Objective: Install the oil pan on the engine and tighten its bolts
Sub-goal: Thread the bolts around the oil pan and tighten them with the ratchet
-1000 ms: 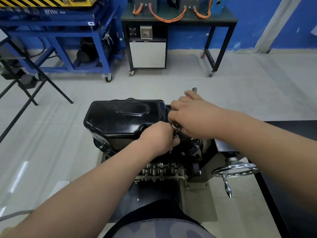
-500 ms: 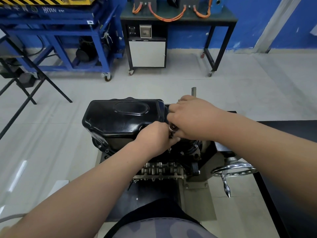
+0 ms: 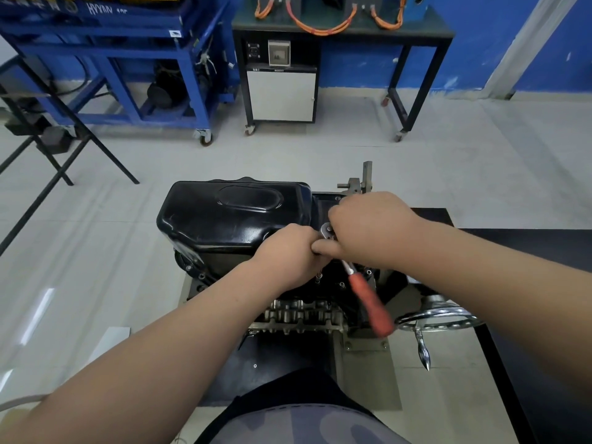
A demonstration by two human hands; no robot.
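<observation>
The glossy black oil pan (image 3: 230,216) sits on top of the upturned engine (image 3: 301,312), which is held in a stand. A ratchet wrench (image 3: 368,299) with a red handle stands at the pan's near right flange, its chrome head upward and its blurred handle pointing down-right toward me. My right hand (image 3: 374,229) grips the ratchet head from above, one finger stretched left. My left hand (image 3: 288,254) is curled tight just left of the head and touches the right hand. What its fingers hold is hidden. The bolt under the ratchet is hidden too.
A chrome handwheel (image 3: 439,318) sticks out of the stand at the right, next to a black tabletop (image 3: 528,251). Across the pale floor stand a blue wheeled cart (image 3: 112,59), a dark bench (image 3: 342,30) with orange cables, and black folding legs (image 3: 64,145) at left.
The red ratchet handle has swung out from under my right hand and now points toward me at the right. My right hand has shifted slightly right; my left hand stays beside the head.
</observation>
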